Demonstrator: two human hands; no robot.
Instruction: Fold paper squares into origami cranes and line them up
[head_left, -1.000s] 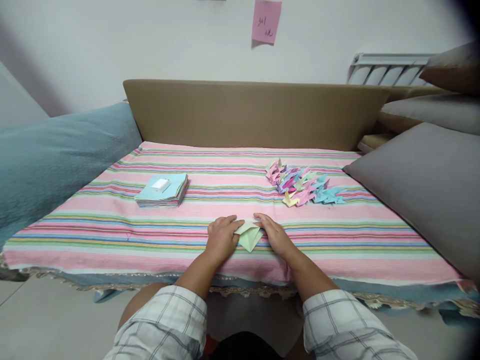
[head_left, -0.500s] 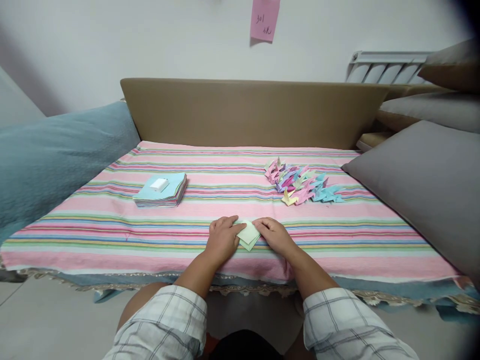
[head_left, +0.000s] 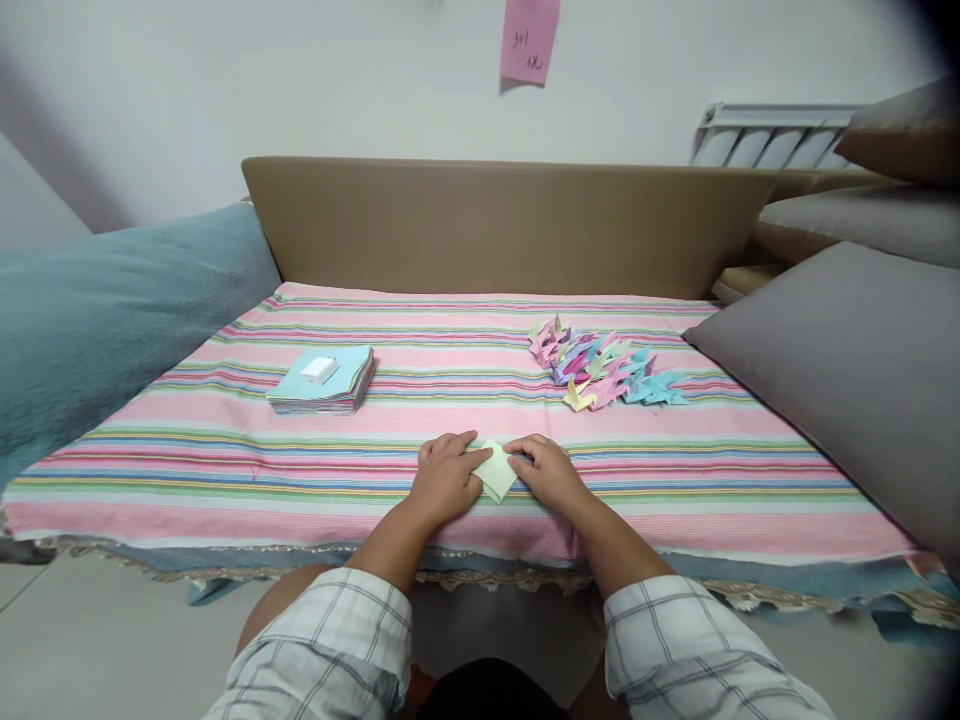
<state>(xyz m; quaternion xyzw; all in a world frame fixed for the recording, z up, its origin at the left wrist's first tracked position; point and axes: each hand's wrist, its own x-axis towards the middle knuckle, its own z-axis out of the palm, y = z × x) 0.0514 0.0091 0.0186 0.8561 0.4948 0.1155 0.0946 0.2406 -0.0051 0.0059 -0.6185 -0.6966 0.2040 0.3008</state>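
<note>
A light green piece of origami paper, folded into a small diamond, lies on the striped cloth between both hands. My left hand grips its left side, with the thumb pressed on the upper face and the other fingers curled. At the right corner, my right hand has thumb and fingertips closed on the paper's edge. Beyond my right hand lies a cluster of folded paper cranes in pink, purple, yellow, green and blue. A stack of square paper sheets sits at the left, with a small white block on top.
The striped cloth covers a couch seat with a brown backrest. Grey cushions stand at the right, and a blue covered armrest at the left. A pink note hangs on the wall.
The paper's lower flap now lies closer to flat, and the layers that showed at the bottom are mostly covered. My right fingers have shifted slightly along the right edge.
</note>
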